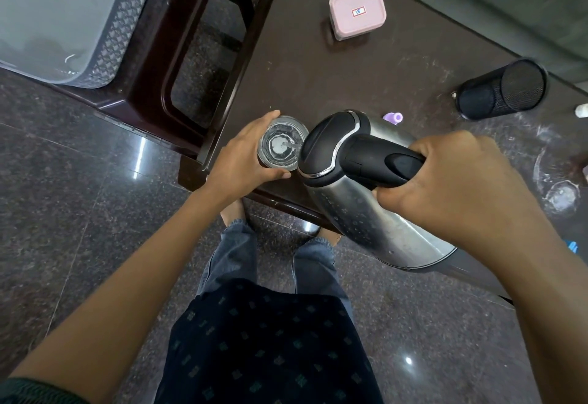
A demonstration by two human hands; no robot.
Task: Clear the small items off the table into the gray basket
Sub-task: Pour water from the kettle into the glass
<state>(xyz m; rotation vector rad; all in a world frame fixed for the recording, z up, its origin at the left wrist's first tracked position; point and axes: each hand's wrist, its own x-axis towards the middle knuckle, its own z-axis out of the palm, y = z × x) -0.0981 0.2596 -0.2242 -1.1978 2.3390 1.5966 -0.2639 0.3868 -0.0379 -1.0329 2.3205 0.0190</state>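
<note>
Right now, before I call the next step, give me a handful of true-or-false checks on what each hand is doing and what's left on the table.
1. The right hand grips the kettle by its black handle. True.
2. The left hand is flat on the table, holding nothing. False: it wraps around the clear glass at the table's corner.
3. The kettle is tilted with its top toward the glass. True.
4. The pink-lidded container is already in the gray basket. False: it sits on the table.
5. The black mesh pen holder stands upright. False: it lies on its side.
6. A small purple item lies on the table beyond the kettle. True.
</note>
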